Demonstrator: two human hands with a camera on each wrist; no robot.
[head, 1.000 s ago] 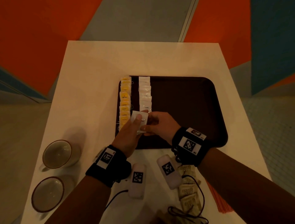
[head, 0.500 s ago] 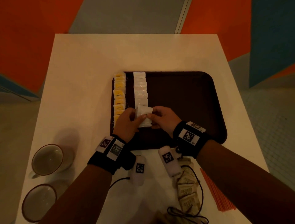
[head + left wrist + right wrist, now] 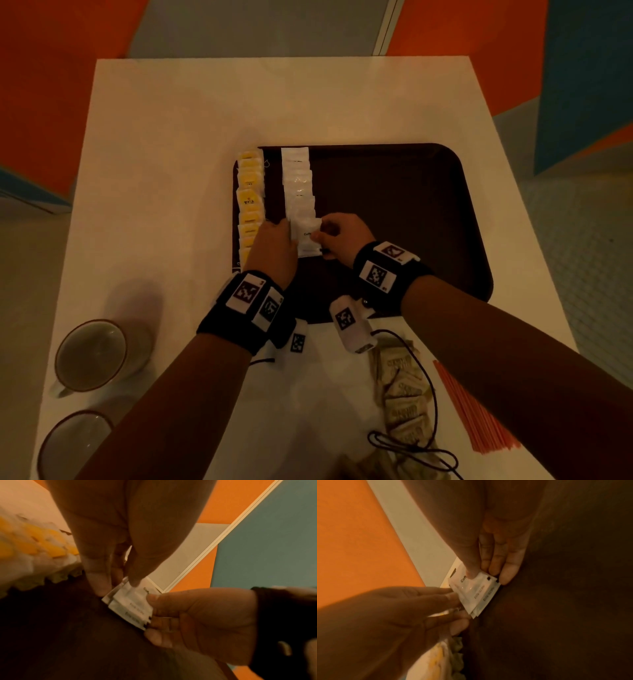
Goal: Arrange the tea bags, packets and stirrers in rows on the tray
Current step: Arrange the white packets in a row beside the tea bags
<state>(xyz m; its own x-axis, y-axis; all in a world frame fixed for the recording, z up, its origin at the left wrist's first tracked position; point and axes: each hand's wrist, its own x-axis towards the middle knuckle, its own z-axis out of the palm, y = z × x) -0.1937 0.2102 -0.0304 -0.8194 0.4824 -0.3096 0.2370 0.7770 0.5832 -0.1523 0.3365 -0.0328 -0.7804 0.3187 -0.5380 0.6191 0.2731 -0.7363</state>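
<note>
A dark brown tray [image 3: 394,205] carries a row of yellow tea bags [image 3: 250,202] along its left edge and a row of white packets [image 3: 298,185] beside it. At the near end of the white row, both hands hold a small stack of white packets [image 3: 308,236] low on the tray. My left hand [image 3: 287,233] pinches the stack's left edge [image 3: 130,601] between thumb and finger. My right hand [image 3: 320,236] pinches its right edge [image 3: 474,586], thumb on top and fingers behind.
Two cups [image 3: 90,354] [image 3: 73,445] stand at the table's near left. Brown packets [image 3: 400,394] and a bundle of orange stirrers [image 3: 472,411] lie on the white table [image 3: 171,137] near my right arm, with a black cable [image 3: 411,445] over the packets.
The white packets, held up over the tray's near left a second ago, have come down and forward to the near end of the white row. Both hands stayed on them.
</note>
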